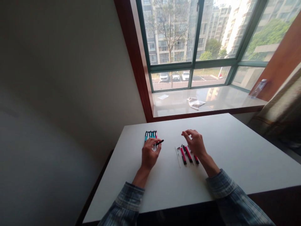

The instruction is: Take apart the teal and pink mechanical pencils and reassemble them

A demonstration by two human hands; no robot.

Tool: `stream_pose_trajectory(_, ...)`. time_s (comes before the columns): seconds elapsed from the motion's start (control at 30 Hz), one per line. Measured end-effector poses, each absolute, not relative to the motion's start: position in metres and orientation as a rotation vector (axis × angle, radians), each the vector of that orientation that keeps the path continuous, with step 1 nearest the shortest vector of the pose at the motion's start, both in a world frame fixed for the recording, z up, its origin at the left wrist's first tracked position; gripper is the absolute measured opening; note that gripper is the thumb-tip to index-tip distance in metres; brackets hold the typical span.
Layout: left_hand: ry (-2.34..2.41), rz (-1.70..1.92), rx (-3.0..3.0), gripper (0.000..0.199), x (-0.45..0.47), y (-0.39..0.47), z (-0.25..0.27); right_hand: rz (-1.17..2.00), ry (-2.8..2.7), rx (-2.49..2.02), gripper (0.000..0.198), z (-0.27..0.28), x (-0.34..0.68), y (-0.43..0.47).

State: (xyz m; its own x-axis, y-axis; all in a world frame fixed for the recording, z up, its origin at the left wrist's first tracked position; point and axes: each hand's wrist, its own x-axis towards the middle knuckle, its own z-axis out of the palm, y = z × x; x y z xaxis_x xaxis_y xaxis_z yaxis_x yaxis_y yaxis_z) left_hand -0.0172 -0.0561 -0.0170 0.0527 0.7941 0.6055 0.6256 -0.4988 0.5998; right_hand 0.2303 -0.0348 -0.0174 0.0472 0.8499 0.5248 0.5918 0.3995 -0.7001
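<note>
My left hand (pixel 150 153) pinches a short black pen part (pixel 160 142) between thumb and forefinger, just above the table. Behind that hand lies a row of several click pens (pixel 150 133), mostly teal with a red one at the right end; the fingers cover their lower ends. My right hand (pixel 196 142) is raised over red and black pen barrels (pixel 183 157), its thumb and fingertips drawn together. Whether anything small sits in that pinch I cannot make out. A thin white refill (pixel 178 157) lies left of the barrels, and other small parts are partly hidden below the right hand.
The white table (pixel 169 188) stands against a grey wall (pixel 70 94) on the left. Beyond it, the window sill (pixel 218 100) bears a crumpled cloth (pixel 196 103), a paper piece (pixel 163 97) and a clear bottle (pixel 258 88). A curtain (pixel 277 103) hangs at the right.
</note>
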Motion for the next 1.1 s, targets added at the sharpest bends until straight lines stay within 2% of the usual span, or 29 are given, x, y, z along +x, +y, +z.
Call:
stream_pose_trajectory(0.23, 1.443, 1.423, 2.189, 0.013, -0.019, -0.060, -0.017, 0.371, -1.967, -1.204, 0.005, -0.026, 0.235, -0.037)
stream_pose_trajectory(0.5, 1.483, 1.463, 2.172, 0.013, -0.023, -0.059, -0.018, 0.403, -2.138, -1.253, 0.003, -0.033, 0.236, -0.038)
stream_pose_trajectory(0.67, 1.476, 1.442, 2.188, 0.012, -0.020, -0.060, -0.016, 0.392, -2.098, -1.178, 0.007, -0.030, 0.232, -0.038)
stream_pose_trajectory(0.8, 1.430, 1.393, 2.211, 0.012, -0.015, -0.061, -0.015, 0.446, -1.837, -1.179, 0.015, -0.021, 0.225, -0.041)
stream_pose_trajectory(0.97, 1.398, 1.345, 2.236, 0.016, -0.009, -0.060, -0.016, 0.646, -1.601, -1.114, 0.030, -0.014, 0.218, -0.039)
stream_pose_trajectory(1.1, 1.363, 1.324, 2.255, 0.023, -0.003, -0.057, -0.015, 0.914, -1.442, -0.970, 0.031, -0.015, 0.214, -0.036)
